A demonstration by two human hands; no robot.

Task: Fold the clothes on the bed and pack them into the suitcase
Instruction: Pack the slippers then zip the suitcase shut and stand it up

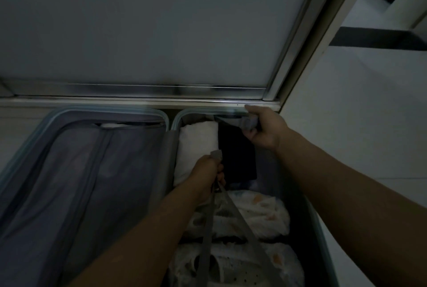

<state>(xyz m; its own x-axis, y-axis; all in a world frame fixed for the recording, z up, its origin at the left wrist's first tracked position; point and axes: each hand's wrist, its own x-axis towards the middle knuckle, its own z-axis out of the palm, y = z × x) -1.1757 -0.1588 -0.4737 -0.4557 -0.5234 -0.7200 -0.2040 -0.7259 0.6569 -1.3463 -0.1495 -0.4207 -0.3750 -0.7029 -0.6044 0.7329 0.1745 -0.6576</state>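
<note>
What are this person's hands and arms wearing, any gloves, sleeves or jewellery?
Both are bare: the left hand and right hand wear no gloves, and no ring, watch or bracelet shows in this dim picture. The forearms are uncovered too, with no sleeve in view.

Suitcase (111, 109) lying open just before the door frame (138, 92), its two halves side by side. Divider panel (80, 182) covering the left half. In the right half: folded garment (196, 148) sitting far left, second garment (235, 159) touching its right side, pile of clothes (258, 215) lying nearer. Left hand (205, 175) gripping the near strap (228, 208), which is running over the pile. Right hand (265, 129) gripping the far strap (231, 121) at the far rim.
</note>
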